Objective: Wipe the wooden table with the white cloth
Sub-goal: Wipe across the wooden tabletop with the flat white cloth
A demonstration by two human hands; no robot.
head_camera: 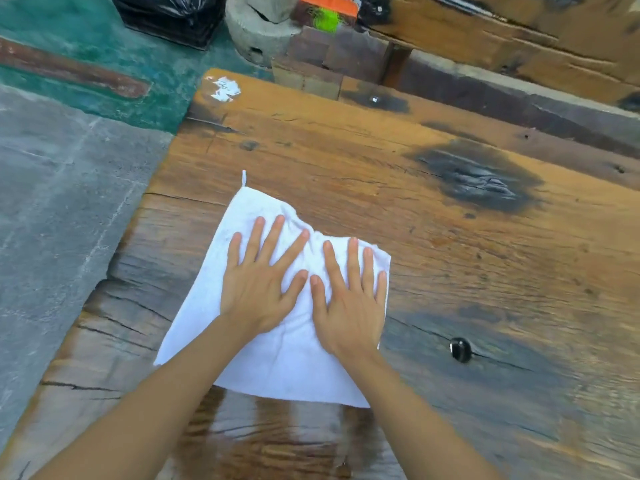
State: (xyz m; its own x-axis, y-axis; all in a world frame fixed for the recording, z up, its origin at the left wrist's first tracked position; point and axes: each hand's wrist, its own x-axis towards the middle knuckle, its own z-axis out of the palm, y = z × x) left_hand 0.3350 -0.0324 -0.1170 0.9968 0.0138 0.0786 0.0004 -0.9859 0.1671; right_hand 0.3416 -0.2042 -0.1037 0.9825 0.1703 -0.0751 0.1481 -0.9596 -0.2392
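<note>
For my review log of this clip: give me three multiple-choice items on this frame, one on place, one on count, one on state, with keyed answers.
1. The white paint patch lies:
A) at the table's far left corner
B) under the cloth
C) at the near edge

2. Hands on the cloth:
A) none
B) one
C) two

3. The cloth is:
A) balled up
B) spread flat
C) hanging off the edge

Answers:
1 A, the white paint patch marks the wooden table there.
2 C, left hand and right hand both press it.
3 B, the white cloth lies open under flat palms.

I see a worn wooden table, cracked w/ dark burn marks. White cloth lies flat on it under both hands; white paint patch far beyond left hand.
</note>
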